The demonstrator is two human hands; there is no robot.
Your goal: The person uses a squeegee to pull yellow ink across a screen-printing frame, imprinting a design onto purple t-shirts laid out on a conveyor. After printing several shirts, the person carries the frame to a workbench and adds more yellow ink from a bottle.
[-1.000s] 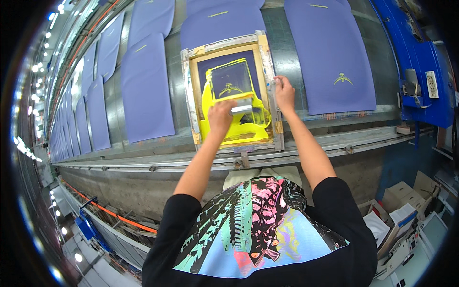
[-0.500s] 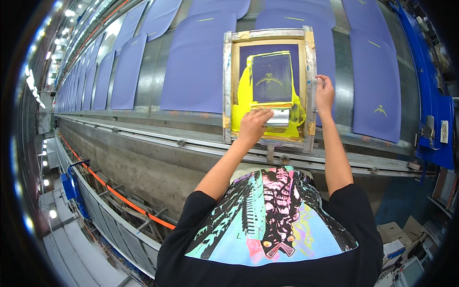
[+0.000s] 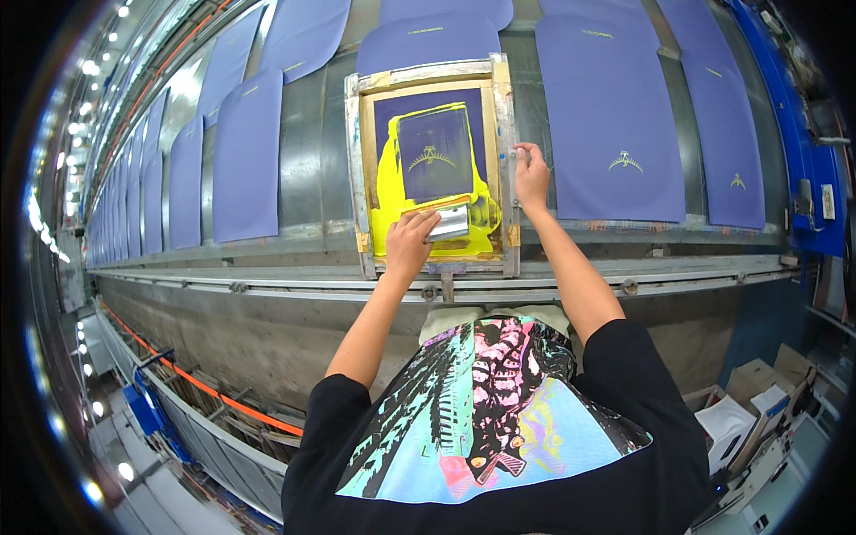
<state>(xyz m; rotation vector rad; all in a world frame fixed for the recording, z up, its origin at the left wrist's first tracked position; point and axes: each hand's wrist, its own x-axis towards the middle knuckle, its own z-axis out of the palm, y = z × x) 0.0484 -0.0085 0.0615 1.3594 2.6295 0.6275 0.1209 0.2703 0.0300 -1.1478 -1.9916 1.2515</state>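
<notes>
A screen-printing frame (image 3: 506, 116) with taped corners lies over a purple sheet on the long table. Bright yellow ink (image 3: 387, 192) covers the left and lower parts of its mesh, around a rectangle with a small arc-shaped design. Across the lower part of the mesh rests a squeegee (image 3: 453, 222) with a silvery metal holder. My left hand (image 3: 411, 241) is closed around the squeegee's left end. At the frame's right side, my right hand (image 3: 532, 178) grips the edge with bent fingers.
A purple sheet (image 3: 611, 134) with a yellow print lies right of the frame; several more purple sheets (image 3: 247, 160) run off to the left. A metal rail (image 3: 339, 290) follows the table's near edge. Blue machinery (image 3: 816, 209) stands far right, above cardboard boxes (image 3: 758, 383).
The frame, with squeegee and both hands, has shifted left along the table. A printed purple sheet now shows fully to its right. Both hands keep their holds.
</notes>
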